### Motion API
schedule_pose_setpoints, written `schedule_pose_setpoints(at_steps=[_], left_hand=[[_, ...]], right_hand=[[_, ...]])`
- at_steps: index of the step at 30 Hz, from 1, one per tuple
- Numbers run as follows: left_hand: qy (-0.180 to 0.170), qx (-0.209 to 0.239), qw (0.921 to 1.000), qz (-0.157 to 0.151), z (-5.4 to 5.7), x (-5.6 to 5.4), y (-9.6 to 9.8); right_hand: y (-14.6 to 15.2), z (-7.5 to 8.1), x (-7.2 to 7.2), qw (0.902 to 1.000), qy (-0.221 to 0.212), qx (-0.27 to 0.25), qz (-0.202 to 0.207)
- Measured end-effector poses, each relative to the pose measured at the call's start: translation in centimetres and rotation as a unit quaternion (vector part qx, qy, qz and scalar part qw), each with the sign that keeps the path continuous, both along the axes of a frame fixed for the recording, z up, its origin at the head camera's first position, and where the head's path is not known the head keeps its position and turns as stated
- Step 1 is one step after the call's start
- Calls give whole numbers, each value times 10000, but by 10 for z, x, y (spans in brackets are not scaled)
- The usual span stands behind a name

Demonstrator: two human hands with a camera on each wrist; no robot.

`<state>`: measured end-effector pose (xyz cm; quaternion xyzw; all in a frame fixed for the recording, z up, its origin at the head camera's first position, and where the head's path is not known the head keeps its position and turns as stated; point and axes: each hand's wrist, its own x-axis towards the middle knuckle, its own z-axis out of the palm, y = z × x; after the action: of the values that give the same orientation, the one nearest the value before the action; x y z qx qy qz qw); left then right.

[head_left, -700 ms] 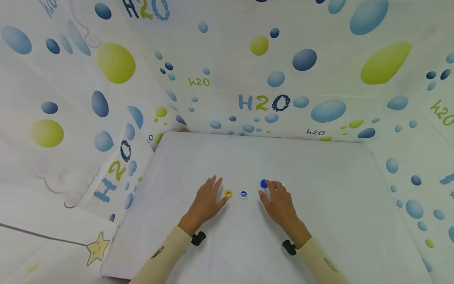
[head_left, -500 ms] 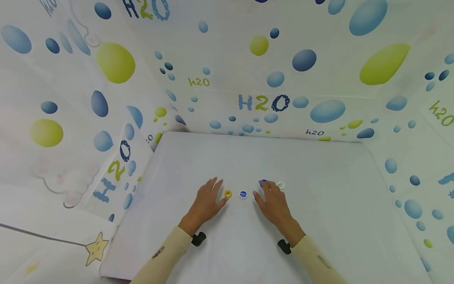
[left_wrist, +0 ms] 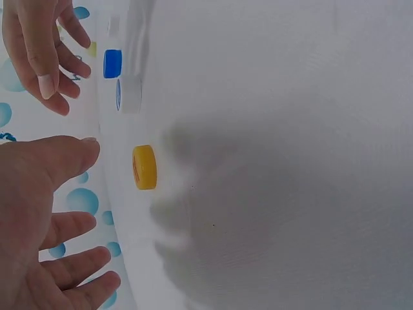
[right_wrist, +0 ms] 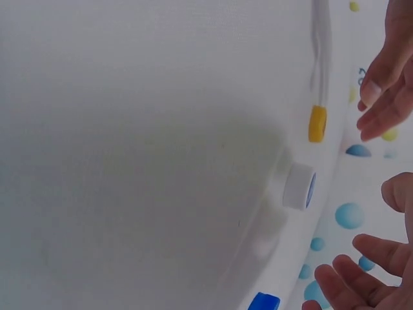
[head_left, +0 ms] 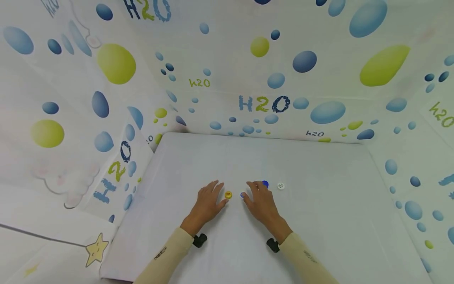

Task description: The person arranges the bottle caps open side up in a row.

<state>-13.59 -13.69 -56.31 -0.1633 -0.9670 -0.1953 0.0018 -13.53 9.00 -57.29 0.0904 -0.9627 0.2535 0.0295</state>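
Four small bottle caps lie on the white table, so I count them as several. By my left hand (head_left: 206, 203) is the yellow cap (head_left: 228, 195), just off the thumb and fingertips; the left wrist view shows that hand above the cloth, fingers spread, holding nothing. My right hand (head_left: 261, 203) hovers over the white cap with a blue top (right_wrist: 300, 186), its thumb partly covering it in the head view. Its fingers are apart and hold nothing. Behind that hand lies the blue cap (head_left: 265, 184), partly hidden. Farther right sits the white cap with dark print (head_left: 281, 185).
A white cloth covers the table (head_left: 319, 205). Printed curtains (head_left: 227, 59) with coloured drops surround it at the back and both sides. Each wrist carries a small black camera (head_left: 200, 240).
My right hand has moved left, from beside the blue cap to the white cap with a blue top, uncovering the printed white cap. My left hand stays almost still.
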Motion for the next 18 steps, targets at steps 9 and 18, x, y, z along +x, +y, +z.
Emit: schedule_pose_setpoints(at_steps=[9, 18], left_hand=[[-42, -183, 9998, 41, -4, -1, -2], [-100, -145, 9998, -32, -11, -5, -2]], right_hand=[[-11, -9, -3, 9999, 59, 6, 155], [-20, -12, -7, 9986, 349, 162, 365]])
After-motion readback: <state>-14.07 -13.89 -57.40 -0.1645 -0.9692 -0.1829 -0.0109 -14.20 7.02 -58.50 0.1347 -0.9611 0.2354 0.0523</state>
